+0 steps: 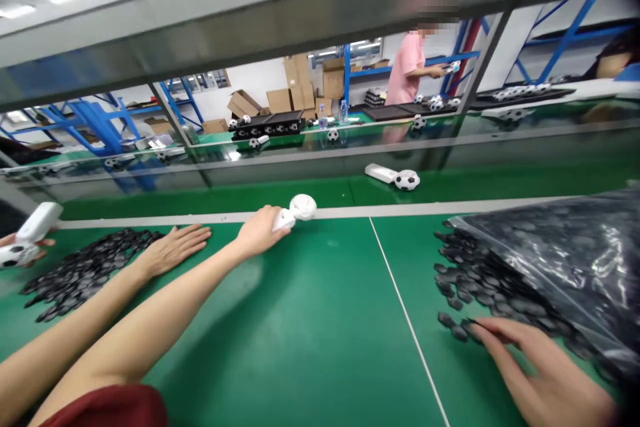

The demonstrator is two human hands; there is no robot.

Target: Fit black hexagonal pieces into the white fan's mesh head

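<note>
My left hand (259, 232), at the end of a maroon-sleeved arm, is closed around a white handle with a round head (303, 207), held above the green table near its far edge. The round head looks plain white from here. On the right, my right hand (545, 367) pinches a small black plastic piece (470, 327) between thumb and fingertips. Beside it lies a pile of the same black pieces (480, 273), partly under a clear plastic bag (565, 253).
Another person's hand (175, 250) rests flat near a second pile of black pieces (95, 267). At far left, a hand holds a white-handled soccer-ball item (33, 233). A similar item (395, 177) lies on the green belt (475, 187). A person in pink (405, 70) stands beyond.
</note>
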